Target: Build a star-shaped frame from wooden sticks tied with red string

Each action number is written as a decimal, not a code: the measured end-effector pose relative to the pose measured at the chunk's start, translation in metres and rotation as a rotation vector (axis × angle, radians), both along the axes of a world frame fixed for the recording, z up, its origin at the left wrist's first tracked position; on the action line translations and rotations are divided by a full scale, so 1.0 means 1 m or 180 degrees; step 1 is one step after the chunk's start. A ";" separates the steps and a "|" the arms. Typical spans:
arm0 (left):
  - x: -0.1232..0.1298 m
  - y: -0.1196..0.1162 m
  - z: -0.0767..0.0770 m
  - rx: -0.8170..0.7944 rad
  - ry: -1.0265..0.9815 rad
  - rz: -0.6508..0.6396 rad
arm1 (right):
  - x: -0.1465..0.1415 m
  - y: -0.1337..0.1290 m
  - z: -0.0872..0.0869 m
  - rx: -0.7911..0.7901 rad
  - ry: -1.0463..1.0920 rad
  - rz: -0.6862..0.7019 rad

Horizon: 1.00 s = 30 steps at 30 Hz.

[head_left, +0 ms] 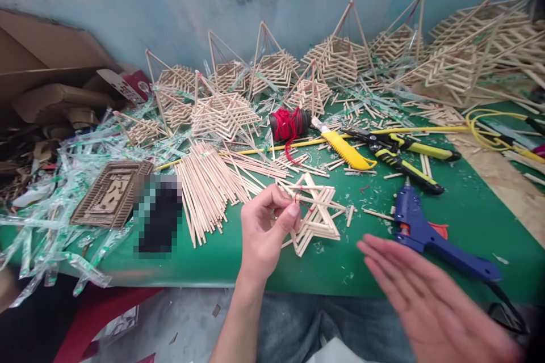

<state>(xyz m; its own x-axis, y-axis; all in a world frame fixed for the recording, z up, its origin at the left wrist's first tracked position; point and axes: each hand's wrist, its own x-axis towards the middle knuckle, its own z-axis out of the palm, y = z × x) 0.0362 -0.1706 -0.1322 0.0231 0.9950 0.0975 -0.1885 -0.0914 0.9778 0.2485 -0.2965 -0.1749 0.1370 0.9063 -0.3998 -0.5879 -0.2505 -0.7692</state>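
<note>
My left hand [266, 232] pinches the near-left part of a star [326, 218] made of stacked wooden sticks, thumb against forefinger. Red thread shows on the star just beside the fingertips; the exact spot they grip is partly hidden. My right hand [426, 289] is held flat with its fingers stretched out, somewhat blurred, and nothing is in it. Just beyond it a blue glue gun [419, 221] lies on the green table [191, 269], its nozzle pointing away from me. A fan of loose wooden sticks [208, 187] is spread left of the star.
Behind lie a spool of red thread [290, 123], a yellow cutter knife [347, 147] and black-and-yellow pliers [400, 153]. Several stick lanterns [225, 116] line the wall. Plastic wrappers [85, 181], a cardboard tray [111, 193] and a pixelated dark object [159, 218] sit at left.
</note>
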 end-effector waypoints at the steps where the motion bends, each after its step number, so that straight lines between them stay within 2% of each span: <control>1: 0.000 0.000 0.000 0.0008 0.0012 -0.0010 | -0.015 0.003 0.003 -0.0092 0.0285 0.0182; 2: -0.001 0.000 0.000 0.0020 0.0022 -0.0019 | -0.029 0.006 0.006 -0.0161 0.0506 0.0302; 5: -0.003 0.000 0.001 0.0009 0.0080 0.0000 | -0.052 0.014 0.014 -0.0234 0.0881 0.0151; 9: -0.003 0.000 0.001 -0.0016 0.0105 0.0013 | -0.057 0.022 0.021 -0.0364 0.0925 -0.0068; 16: -0.003 0.000 -0.001 0.0063 -0.0056 -0.0067 | -0.073 0.049 0.030 -0.0460 0.1261 -0.0101; 22: -0.004 -0.001 0.000 0.0033 0.0009 -0.0048 | -0.093 0.074 0.026 -0.0161 0.1920 -0.0034; 30: -0.004 -0.002 0.004 -0.0014 0.0248 0.0053 | -0.099 0.090 0.016 -0.0111 0.1746 0.0139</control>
